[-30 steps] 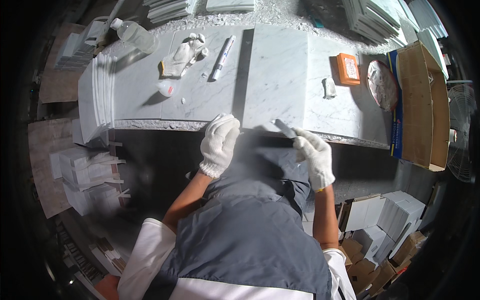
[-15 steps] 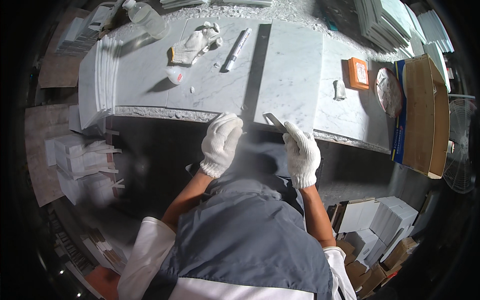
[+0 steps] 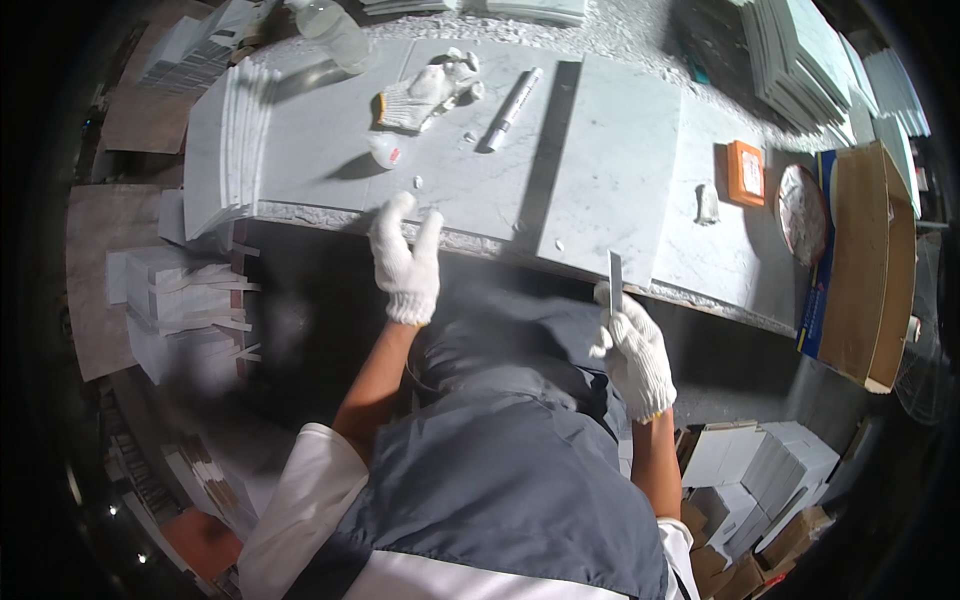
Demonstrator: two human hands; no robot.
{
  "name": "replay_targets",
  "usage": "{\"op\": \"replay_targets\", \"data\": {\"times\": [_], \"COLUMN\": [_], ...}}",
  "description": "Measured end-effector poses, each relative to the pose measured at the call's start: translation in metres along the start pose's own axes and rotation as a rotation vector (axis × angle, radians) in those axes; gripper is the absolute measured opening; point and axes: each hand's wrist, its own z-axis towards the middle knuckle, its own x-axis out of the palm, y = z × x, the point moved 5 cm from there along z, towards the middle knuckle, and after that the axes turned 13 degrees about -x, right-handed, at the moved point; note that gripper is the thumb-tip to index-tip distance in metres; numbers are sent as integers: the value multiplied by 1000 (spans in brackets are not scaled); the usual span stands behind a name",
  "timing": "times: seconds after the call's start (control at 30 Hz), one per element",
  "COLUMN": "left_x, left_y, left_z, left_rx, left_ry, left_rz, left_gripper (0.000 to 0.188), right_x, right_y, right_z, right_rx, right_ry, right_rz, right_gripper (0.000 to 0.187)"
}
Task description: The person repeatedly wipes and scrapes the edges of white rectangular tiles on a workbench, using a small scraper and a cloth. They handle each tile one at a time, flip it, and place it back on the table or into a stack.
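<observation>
My left hand [image 3: 407,258], in a white knitted glove, is open with fingers apart at the front edge of the bench. It holds nothing. In my right hand [image 3: 637,355], gloved alike, a flat narrow metal blade [image 3: 615,280] stands nearly upright, its lower part hidden by the fingers. Just beyond that hand lies a white marble tile [image 3: 610,150] with grey veins, and a small white chip [image 3: 559,244] rests near its front edge. Further left on the bench are a white marker [image 3: 515,110], a spare glove [image 3: 428,95] and a small whitish translucent round container [image 3: 388,151].
Upright tiles [image 3: 232,140] stand at the bench's left, with a clear bottle [image 3: 335,37] behind. Rightward are an orange block [image 3: 746,172], a round dish [image 3: 801,213] and a cardboard box [image 3: 853,265]. White debris [image 3: 540,35] covers the back strip.
My left hand has moved left and its fingers have opened. My right hand has drawn back, turning the blade more upright. A small chip now shows on the tile. The view has shifted slightly.
</observation>
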Motion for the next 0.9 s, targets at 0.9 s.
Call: {"op": "replay_targets", "data": {"times": [0.9], "left_x": [31], "left_y": [-55], "left_z": [-12], "left_rx": [-410], "left_ry": [381], "left_rz": [-708], "left_gripper": [42], "right_x": [31], "right_y": [37], "right_z": [31], "right_rx": [-509], "right_ry": [279], "right_rz": [-1443], "right_gripper": [44]}}
